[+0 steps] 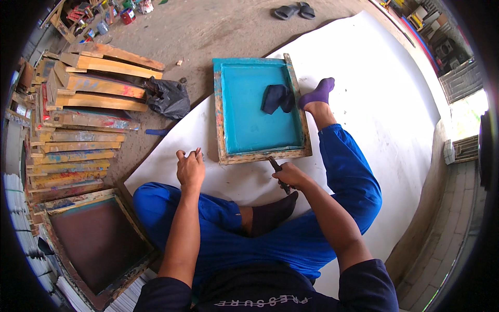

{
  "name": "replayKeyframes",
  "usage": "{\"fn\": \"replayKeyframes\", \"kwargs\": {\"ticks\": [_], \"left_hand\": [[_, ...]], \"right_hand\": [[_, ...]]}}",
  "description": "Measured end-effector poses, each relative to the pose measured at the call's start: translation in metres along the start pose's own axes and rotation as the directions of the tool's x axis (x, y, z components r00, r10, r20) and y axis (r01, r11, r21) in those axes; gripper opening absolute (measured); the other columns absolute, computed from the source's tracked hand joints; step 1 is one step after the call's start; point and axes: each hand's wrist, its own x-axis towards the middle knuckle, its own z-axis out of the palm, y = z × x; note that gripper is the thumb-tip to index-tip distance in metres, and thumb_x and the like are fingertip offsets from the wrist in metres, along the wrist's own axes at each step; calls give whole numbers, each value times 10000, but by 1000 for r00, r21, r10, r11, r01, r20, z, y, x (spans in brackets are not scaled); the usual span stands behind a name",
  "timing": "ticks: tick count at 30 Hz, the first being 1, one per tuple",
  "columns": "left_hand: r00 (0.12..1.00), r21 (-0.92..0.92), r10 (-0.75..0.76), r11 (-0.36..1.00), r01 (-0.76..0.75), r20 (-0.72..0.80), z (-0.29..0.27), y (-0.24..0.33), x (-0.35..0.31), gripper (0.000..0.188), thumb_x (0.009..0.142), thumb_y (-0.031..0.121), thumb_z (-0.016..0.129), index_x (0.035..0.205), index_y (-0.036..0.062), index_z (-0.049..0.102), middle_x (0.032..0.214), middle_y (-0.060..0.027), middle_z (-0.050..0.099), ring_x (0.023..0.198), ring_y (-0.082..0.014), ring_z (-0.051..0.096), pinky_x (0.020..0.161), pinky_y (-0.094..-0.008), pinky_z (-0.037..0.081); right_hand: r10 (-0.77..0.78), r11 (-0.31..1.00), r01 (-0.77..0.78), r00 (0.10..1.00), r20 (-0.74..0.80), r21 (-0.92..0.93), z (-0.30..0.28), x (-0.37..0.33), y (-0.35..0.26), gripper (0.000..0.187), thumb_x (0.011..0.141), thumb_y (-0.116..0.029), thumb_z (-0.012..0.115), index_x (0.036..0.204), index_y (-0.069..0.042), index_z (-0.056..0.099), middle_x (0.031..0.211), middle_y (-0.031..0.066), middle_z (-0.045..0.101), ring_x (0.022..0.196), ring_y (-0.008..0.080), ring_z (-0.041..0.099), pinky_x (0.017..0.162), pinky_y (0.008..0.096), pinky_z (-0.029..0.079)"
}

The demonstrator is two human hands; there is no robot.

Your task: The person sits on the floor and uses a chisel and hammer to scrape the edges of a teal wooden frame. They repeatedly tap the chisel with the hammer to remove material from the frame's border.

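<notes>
The teal screen frame (pixel 254 117) lies over the upper-left edge of the white sheet (pixel 374 88); it looks stiff and fairly light, its mesh easily dented, so it is best held by the wooden sides. At its near edge, the right hand (pixel 292 176) grips a dark tool (pixel 274 165); the left hand (pixel 191 169) has bent fingers, and I cannot tell whether they pinch anything. Dark cloth (pixel 273 99) on the mesh and a purple-socked foot (pixel 318 93) obstruct the right side; a black bag (pixel 169 98) sits left, beyond the sheet's edge.

Two hands (pixel 191 169) (pixel 292 176), one teal screen (pixel 245 118), two sandals (pixel 285 12) (pixel 307 10) show.
</notes>
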Motion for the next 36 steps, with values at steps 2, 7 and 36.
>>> {"fn": "replayKeyframes", "kwargs": {"ticks": [2,7,36], "left_hand": [[1000,4,20,1000,-20,24,-1,3,-1,486,1070,449,432,1025,78,744,1080,-216,668,925,-425,696,808,-517,563],[987,-74,44,997,-33,152,2,13,-5,473,1058,447,452,1004,79,745,961,-216,730,891,-430,707,801,-528,561],[954,-395,224,909,-131,199,15,8,-9,325,980,334,647,971,19,724,916,-188,732,796,-363,699,722,-439,549]], "right_hand": [[19,999,-20,999,-28,-25,2,-1,-5,339,886,-266,713,864,70,674,730,125,682,643,239,691,514,388,504],[20,983,-43,991,-129,-176,13,-11,-24,368,862,-254,618,915,104,679,812,251,708,756,377,717,694,486,560],[-26,933,69,992,-125,353,56,-15,-15,347,937,-291,624,1001,50,625,708,102,649,577,208,649,528,383,526]]}}
